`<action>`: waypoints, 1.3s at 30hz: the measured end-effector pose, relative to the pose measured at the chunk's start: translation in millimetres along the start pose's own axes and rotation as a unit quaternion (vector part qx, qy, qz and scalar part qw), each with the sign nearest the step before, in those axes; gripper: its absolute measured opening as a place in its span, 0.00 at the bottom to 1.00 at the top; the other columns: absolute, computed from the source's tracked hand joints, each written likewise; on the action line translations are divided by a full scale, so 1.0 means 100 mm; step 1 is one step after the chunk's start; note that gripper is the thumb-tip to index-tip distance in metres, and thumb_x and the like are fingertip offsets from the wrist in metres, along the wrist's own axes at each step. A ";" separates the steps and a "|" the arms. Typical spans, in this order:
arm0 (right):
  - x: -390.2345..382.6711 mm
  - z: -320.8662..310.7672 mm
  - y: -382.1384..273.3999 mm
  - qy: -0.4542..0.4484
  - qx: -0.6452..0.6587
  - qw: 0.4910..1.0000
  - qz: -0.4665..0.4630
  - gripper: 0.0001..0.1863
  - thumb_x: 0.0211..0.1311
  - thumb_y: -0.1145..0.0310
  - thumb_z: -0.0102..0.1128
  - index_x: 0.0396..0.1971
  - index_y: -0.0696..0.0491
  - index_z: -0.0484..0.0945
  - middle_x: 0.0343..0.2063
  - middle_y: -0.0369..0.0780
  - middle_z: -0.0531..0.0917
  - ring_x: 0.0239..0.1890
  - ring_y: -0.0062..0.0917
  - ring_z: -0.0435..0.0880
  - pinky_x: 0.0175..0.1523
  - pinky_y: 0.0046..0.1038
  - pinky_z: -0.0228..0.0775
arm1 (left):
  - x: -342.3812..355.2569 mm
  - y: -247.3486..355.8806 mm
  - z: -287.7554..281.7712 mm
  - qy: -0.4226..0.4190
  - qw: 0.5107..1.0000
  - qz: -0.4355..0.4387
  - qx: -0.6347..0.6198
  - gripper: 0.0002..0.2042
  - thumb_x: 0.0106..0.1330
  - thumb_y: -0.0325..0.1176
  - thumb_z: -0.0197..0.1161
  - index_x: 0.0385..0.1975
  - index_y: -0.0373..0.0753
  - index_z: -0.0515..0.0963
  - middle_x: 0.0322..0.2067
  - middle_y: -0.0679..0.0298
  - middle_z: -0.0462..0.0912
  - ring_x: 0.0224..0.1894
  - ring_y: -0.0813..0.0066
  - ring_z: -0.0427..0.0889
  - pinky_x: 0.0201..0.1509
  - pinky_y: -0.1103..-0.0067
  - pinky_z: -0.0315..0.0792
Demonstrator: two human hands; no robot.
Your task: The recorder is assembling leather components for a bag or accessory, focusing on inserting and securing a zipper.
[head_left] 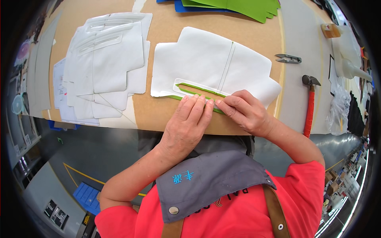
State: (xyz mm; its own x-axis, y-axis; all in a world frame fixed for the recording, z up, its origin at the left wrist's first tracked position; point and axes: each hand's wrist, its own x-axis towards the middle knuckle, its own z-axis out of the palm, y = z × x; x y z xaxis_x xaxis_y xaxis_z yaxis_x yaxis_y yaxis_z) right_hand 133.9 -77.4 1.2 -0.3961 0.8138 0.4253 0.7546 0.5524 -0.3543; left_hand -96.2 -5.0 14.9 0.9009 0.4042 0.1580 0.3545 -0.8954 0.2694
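A white sheet panel (pixel 198 59) with green edging lies on the brown board. Near its front edge is a long slot with a green border (pixel 198 89). My left hand (pixel 186 119) lies on the strip in front of the slot, its fingers stretched out side by side and tips pressing down; its thumb is hidden. Close beside it, my right hand (pixel 248 113) is closed, thumb and forefinger pinching the panel's front edge at the slot's right end. Whatever lies under the fingertips is covered.
A stack of similar white panels (pixel 107 67) sits at the left. Green sheets (pixel 254 10) lie at the back over blue ones. To the right are metal thread snips (pixel 289 58), a red-handled hammer (pixel 310 103) and a crumpled clear plastic bag (pixel 337 109).
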 end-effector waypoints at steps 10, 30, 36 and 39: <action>0.01 -0.03 -0.02 -0.007 -0.011 1.000 -0.001 0.24 0.44 0.73 0.62 0.46 0.65 0.82 0.38 0.41 0.80 0.38 0.33 0.80 0.42 0.29 0.79 | 0.00 -0.01 -0.03 -0.002 1.000 0.006 -0.002 0.22 0.63 0.27 0.60 0.59 0.34 0.75 0.55 0.51 0.77 0.61 0.57 0.76 0.70 0.64 0.71; -0.05 -0.03 -0.07 -0.003 -0.016 1.000 0.025 0.24 0.47 0.73 0.62 0.48 0.62 0.81 0.38 0.41 0.79 0.39 0.33 0.80 0.45 0.30 0.79 | 0.00 0.02 -0.05 -0.006 0.999 -0.012 -0.033 0.27 0.59 0.20 0.60 0.62 0.40 0.75 0.57 0.53 0.74 0.62 0.53 0.74 0.67 0.64 0.73; -0.14 -0.06 -0.10 -0.005 0.022 0.996 0.091 0.22 0.48 0.74 0.63 0.47 0.62 0.81 0.39 0.41 0.80 0.40 0.33 0.79 0.46 0.30 0.78 | -0.01 0.04 -0.01 0.000 1.000 -0.013 -0.014 0.28 0.59 0.19 0.61 0.63 0.41 0.75 0.57 0.53 0.74 0.62 0.52 0.74 0.67 0.64 0.73; -0.14 -0.07 -0.11 0.002 -0.020 0.999 0.041 0.21 0.50 0.74 0.62 0.47 0.61 0.82 0.38 0.41 0.80 0.40 0.33 0.79 0.47 0.30 0.78 | -0.01 0.05 0.00 0.010 1.000 -0.016 -0.017 0.29 0.58 0.19 0.61 0.63 0.42 0.75 0.57 0.53 0.74 0.61 0.52 0.74 0.68 0.63 0.73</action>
State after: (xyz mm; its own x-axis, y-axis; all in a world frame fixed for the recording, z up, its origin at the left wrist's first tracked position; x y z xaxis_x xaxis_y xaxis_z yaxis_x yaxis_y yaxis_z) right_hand 134.7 -95.5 4.7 -0.3306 0.8547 0.4002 0.8039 0.4771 -0.3550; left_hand -95.4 -9.7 16.5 0.8842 0.4361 0.1676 0.3737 -0.8754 0.3066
